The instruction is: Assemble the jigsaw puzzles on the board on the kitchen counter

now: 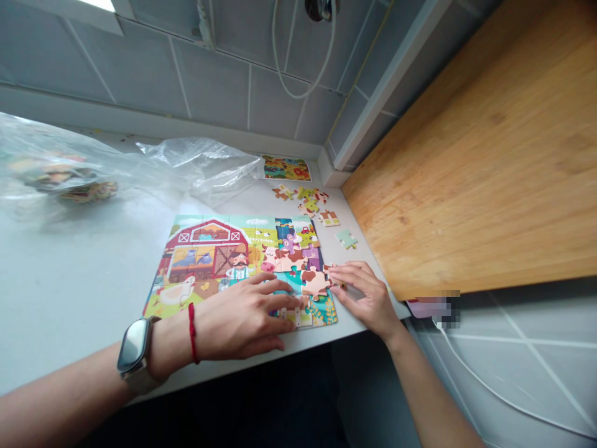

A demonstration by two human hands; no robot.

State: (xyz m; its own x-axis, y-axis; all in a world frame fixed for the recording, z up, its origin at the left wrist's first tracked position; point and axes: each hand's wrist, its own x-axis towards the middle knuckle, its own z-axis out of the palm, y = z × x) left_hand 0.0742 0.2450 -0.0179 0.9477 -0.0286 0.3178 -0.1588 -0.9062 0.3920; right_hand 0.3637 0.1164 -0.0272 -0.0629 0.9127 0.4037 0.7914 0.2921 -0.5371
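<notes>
A farm jigsaw puzzle point(200, 255) lies partly assembled on the white tabletop, with a red barn, a farmer and a hen. My left hand point(254, 311) rests flat over its lower right part, fingers apart, beside a bottom-edge piece point(303, 317). Next to it sits a cow-patterned piece point(316, 283) on top of a blue-green layer. At the puzzle's right edge, my right hand point(366, 292) has thumb and fingers closed on a small puzzle piece point(334, 278), mostly hidden by the fingertips.
Several loose pieces point(310, 202) and a pale green piece point(346, 239) lie behind and right of the puzzle. A small picture card point(286, 168) is near the wall. Clear plastic bags point(200, 165) spread at the back left. A wooden panel point(489, 155) borders the right.
</notes>
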